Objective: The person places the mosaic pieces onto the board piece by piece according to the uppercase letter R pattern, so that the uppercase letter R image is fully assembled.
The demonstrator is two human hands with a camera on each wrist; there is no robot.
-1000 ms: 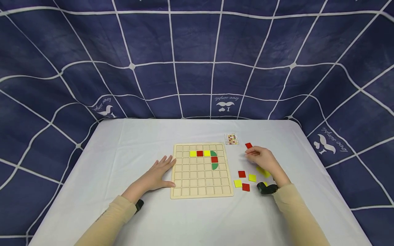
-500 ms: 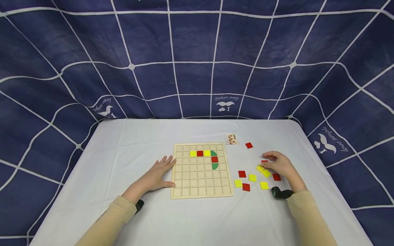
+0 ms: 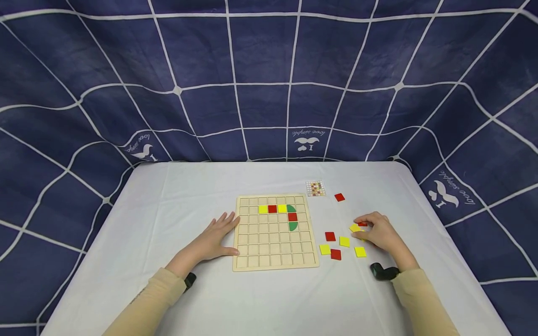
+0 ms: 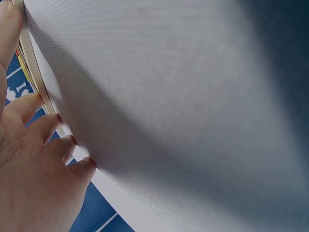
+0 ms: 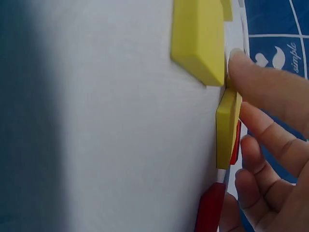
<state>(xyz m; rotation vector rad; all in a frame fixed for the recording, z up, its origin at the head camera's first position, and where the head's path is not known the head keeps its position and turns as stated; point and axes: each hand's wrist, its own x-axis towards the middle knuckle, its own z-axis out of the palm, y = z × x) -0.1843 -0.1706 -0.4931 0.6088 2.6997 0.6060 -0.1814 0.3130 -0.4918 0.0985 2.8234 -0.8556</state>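
A wooden grid board [image 3: 275,247] lies on the white table [image 3: 176,205]. Its upper rows hold a yellow tile [image 3: 263,209], a red one [image 3: 272,209], another yellow and green curved pieces [image 3: 293,227]. My left hand [image 3: 222,224] lies flat on the table, fingertips against the board's left edge [image 4: 36,77]. My right hand [image 3: 360,227] is right of the board, with thumb and fingers pinching a yellow tile [image 5: 228,128], its edge lifted off the cloth. A red tile [image 5: 235,142] sits just behind it.
Loose tiles lie between the board and my right hand: red [image 3: 330,236], yellow [image 3: 344,241], yellow [image 3: 324,249], red [image 3: 335,255], yellow [image 3: 360,252]. One red tile [image 3: 339,197] and a small pattern card [image 3: 315,188] sit farther back. A blue gridded cloth [image 3: 269,70] hangs behind.
My right hand drew back from the far red tile to the tile cluster at the right and closed its fingers on a yellow tile. The left hand stayed put.
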